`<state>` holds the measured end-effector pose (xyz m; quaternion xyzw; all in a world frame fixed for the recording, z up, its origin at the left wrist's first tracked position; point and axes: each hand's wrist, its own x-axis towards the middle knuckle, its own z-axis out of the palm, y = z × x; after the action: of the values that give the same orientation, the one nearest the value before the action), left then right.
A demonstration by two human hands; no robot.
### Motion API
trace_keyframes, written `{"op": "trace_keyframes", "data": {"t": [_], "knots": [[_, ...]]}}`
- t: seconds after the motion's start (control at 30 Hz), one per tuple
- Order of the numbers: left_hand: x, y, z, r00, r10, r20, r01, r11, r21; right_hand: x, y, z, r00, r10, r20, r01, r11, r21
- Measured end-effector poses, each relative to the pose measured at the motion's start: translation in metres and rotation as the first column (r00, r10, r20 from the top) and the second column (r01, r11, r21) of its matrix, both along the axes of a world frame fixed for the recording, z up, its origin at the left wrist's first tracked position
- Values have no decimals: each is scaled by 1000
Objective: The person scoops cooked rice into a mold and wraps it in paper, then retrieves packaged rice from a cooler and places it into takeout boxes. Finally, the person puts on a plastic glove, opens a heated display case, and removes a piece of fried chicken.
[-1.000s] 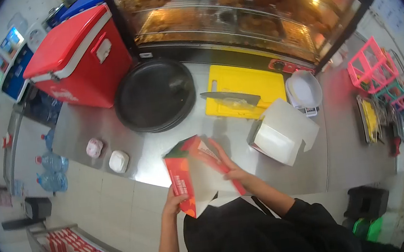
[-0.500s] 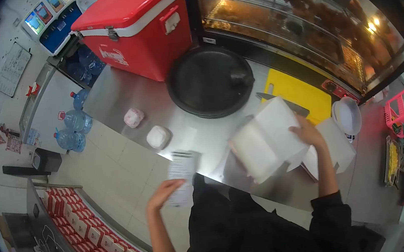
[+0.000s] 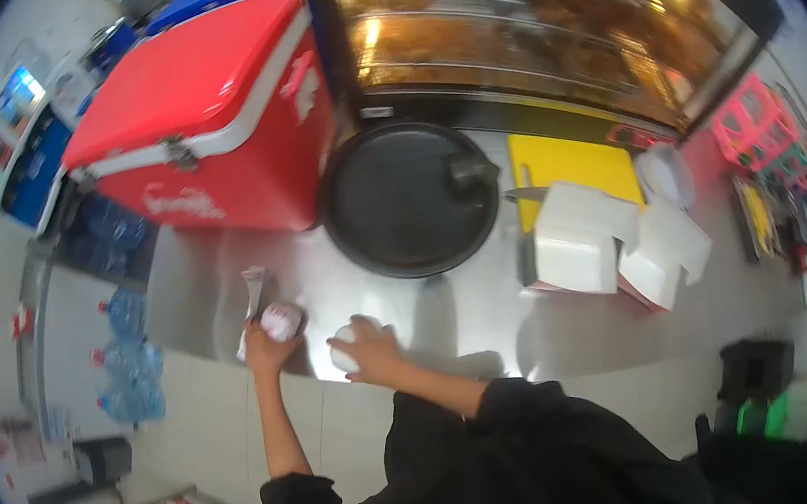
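My left hand (image 3: 273, 352) is closed around a round, pink-and-white paper-wrapped bundle (image 3: 282, 320), about the size of a burger, at the counter's front edge. A paper slip (image 3: 254, 288), seen nearly edge-on, sticks out beside the same hand; whether the fingers pinch it is hard to tell. To the right, my right hand (image 3: 376, 353) grips a plain white wrapped bundle (image 3: 343, 350), its fingers around the top and side. Paper hides what is inside both bundles. Two white cardboard boxes (image 3: 574, 264) (image 3: 664, 255) stand with lids up on the right of the counter.
A round black tray (image 3: 408, 206) lies mid-counter, with a red cooler box (image 3: 223, 173) behind left. A yellow cutting board (image 3: 574, 165) with a knife (image 3: 525, 195) lies below the lit food display cabinet (image 3: 537, 24). Water bottles (image 3: 127, 361) stand at left.
My right hand has let go of the white box, now on the counter, and moved left onto the white bundle. My left hand has moved forward, with the slip, onto the pink-and-white bundle.
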<state>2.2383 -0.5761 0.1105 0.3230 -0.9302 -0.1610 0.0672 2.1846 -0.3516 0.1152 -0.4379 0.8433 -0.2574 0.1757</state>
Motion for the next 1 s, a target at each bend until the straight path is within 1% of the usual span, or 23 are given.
{"op": "trace_keyframes", "data": {"t": [0.03,0.07,0.1,0.17,0.23,0.27,0.33,0.37,0.4,0.43,0.5,0.53,0.57,0.6,0.63,0.7,0.73,0.77,0.8,0.83,0.9,0.93,1.0], "knots": [[2,-9,-9,999,-30,36,28,999,42,-1,-2,-7,1000,0,-22,1,1000,22],[2,0,-1,999,-9,-42,13,997,82,-4,4,10,1000,25,-12,-24,995,92],[2,8,0,999,18,-48,-16,999,51,-11,17,8,1000,-23,-14,25,994,102],[7,20,7,996,32,-84,-30,999,20,-19,59,5,947,18,320,56,974,-218],[11,26,2,992,-1,-125,6,999,33,-38,124,64,938,-174,299,269,910,-314],[16,25,-7,986,-5,-169,19,997,81,-54,159,79,955,-267,128,296,892,-341],[16,40,-13,978,-16,-209,45,990,136,-87,225,110,863,-501,62,484,787,-383],[14,56,-8,954,-9,-301,79,972,222,-101,255,110,735,-671,-101,600,712,-365],[14,73,-2,922,8,-388,118,946,300,-115,281,109,623,-741,-251,683,672,-288],[12,92,4,922,-4,-388,130,946,298,-129,305,105,616,-733,-288,692,678,-249],[-4,140,18,906,-94,-412,232,926,299,-159,341,53,746,-616,-252,619,782,-76],[-15,167,32,901,-105,-422,246,923,295,-168,350,32,838,-520,-167,525,851,-13],[-26,197,49,871,-196,-450,354,886,299,-176,354,16,908,-412,-73,416,909,42],[-35,226,65,833,-283,-475,456,838,301,-177,358,3,910,-414,-27,414,904,104],[-43,253,78,829,-291,-477,464,834,298,-174,358,-7,908,-417,22,409,898,165],[-62,306,104,827,-371,-422,515,801,306,-156,353,2,826,-524,-206,537,844,7],[-69,333,117,826,-375,-421,517,801,302,-144,351,23,815,-578,-49,565,810,-158],[-75,360,130,846,-374,-380,494,819,292,-126,351,52,795,-595,117,598,739,-311],[-79,386,139,863,-373,-340,471,837,279,-100,353,79,725,-532,438,682,646,-344],[-83,408,143,852,-409,-328,503,813,294,-77,355,96,592,-390,706,764,549,-338],[-88,456,141,809,-493,-321,573,784,239,-46,360,98,576,-262,774,787,435,-438],[-91,477,138,786,-537,-307,610,753,246,-47,373,97,569,-262,779,791,433,-432],[-95,496,148,768,-570,-290,638,717,281,-50,399,96,285,-184,941,948,200,-248]]}}
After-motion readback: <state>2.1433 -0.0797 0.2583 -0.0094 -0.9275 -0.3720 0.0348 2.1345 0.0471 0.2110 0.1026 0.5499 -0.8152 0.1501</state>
